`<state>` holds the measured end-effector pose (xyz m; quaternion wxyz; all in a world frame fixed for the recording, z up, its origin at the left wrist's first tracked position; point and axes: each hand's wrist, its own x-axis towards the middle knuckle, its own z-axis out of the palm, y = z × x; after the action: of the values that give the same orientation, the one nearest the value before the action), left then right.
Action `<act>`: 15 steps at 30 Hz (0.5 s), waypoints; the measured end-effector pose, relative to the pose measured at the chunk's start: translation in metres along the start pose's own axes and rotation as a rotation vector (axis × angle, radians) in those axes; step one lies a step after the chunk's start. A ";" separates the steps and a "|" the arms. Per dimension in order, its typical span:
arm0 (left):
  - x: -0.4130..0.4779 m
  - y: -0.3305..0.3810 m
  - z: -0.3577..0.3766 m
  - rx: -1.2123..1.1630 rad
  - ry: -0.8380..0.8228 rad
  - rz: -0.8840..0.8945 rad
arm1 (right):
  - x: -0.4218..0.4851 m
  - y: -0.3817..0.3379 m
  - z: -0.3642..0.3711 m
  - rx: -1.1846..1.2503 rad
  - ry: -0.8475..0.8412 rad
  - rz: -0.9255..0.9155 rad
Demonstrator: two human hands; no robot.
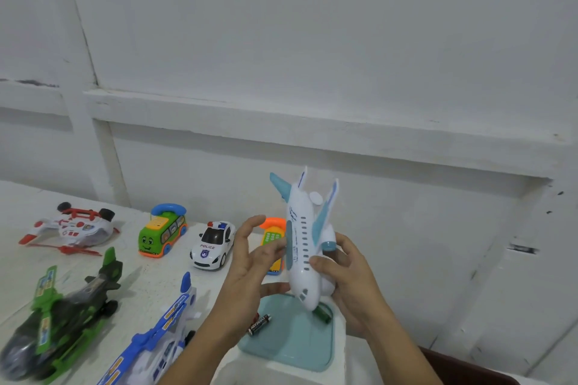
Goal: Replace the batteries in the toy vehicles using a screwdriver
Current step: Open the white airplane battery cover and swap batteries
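Observation:
A white and light-blue toy airplane point(301, 241) is held nose down, tail up, above a teal tray point(297, 350). My right hand point(347, 278) grips its body from the right, fingers curled round the fuselage. My left hand point(250, 266) is beside its left side with fingers spread and nearly straight, fingertips touching or almost touching the plane. A black battery point(259, 324) lies on the tray, and a dark green battery point(323, 315) lies under the plane's nose. No screwdriver is in view.
On the white table stand a police car point(212, 245), a green bus phone point(162, 233), an orange toy phone point(272, 236) behind my left hand, an overturned red-white vehicle point(72, 226), a green helicopter point(62, 319) and a blue-white plane point(156, 341). A white wall rises close behind.

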<state>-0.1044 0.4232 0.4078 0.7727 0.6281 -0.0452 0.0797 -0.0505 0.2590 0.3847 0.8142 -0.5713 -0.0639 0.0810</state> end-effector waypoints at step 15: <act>0.030 0.016 0.015 -0.009 0.133 -0.124 | 0.004 -0.009 -0.006 0.377 -0.178 -0.016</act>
<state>-0.0776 0.4141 0.4312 0.7803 0.6196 0.0449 0.0728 -0.0451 0.2512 0.3911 0.8985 -0.3990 -0.1236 0.1352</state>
